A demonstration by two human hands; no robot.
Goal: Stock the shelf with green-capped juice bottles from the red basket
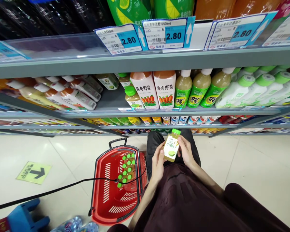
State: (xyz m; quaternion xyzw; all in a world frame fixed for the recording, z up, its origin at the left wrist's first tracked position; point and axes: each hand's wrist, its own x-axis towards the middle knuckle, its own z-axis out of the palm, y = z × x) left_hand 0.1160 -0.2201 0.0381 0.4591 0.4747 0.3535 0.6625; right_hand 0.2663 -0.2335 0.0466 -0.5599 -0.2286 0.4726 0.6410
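Note:
A small juice bottle (171, 146) with a green cap and a white label is held upright over my lap. My left hand (158, 158) grips it from the left side. Round its right side are the fingers of my right hand (185, 149). On the floor to my left stands a red shopping basket (102, 199), with several green-capped juice bottles (127, 169) grouped at its right side. Another green-capped bottle (134, 99) stands at the front of the shelf before me, beside two carrot-juice bottles (145, 91).
Ahead, a shelf (106, 104) holds green-labelled bottles (195, 91) and white bottles (236, 91). Price tags (169, 33) line the shelf edge above. A black cord (62, 187) crosses the basket. Wrapped water bottles (73, 224) and a blue stool-like object (26, 217) are at lower left.

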